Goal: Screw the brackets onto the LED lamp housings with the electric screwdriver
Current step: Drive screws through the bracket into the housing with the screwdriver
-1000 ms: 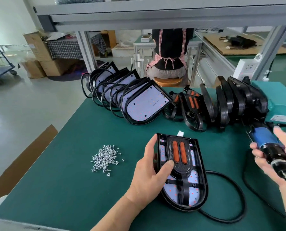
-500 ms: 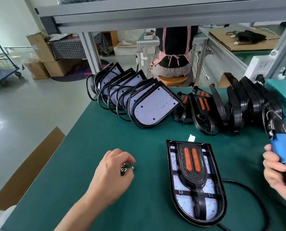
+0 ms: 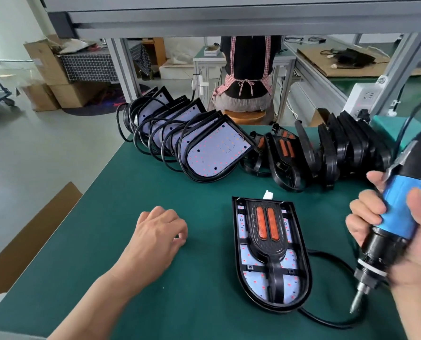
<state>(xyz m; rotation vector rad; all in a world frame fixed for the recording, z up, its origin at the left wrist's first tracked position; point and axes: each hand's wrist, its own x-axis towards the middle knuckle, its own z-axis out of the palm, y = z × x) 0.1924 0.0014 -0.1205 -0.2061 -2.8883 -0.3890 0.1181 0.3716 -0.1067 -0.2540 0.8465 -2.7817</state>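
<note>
View from above a workbench covered in a green mat [image 3: 121,192]. One LED lamp housing [image 3: 248,285] lies flat on the mat, its rounded end toward the viewer and its pale LED board facing up. A black bracket [image 3: 266,250] with two orange strips sits on top of it, lying along its length. A black cable [image 3: 332,322] curls out from the rounded end and loops round to the right of the housing.

Left of the housing and apart from it, the left hand [image 3: 160,231] rests on the mat, knuckles up, fingers curled under toward the thumb. The fingertips are hidden, so it is not clear whether they pinch anything.

Right of the housing, the right hand [image 3: 405,244] is wrapped around an electric screwdriver [image 3: 398,209] with a blue body and black nose. The tool is held above the mat, tilted, with its metal bit pointing down toward the cable loop beside the housing's rounded end. The bit does not touch the housing.

Beyond the housing's square end, a row of similar lamp housings [image 3: 214,153] leans on edge, LED boards showing, with cables looped around them. To the right of that row stands a line of black brackets [image 3: 327,153], also on edge. Farther back, past the bench, a person in an apron [image 3: 248,69] sits facing away.
</note>
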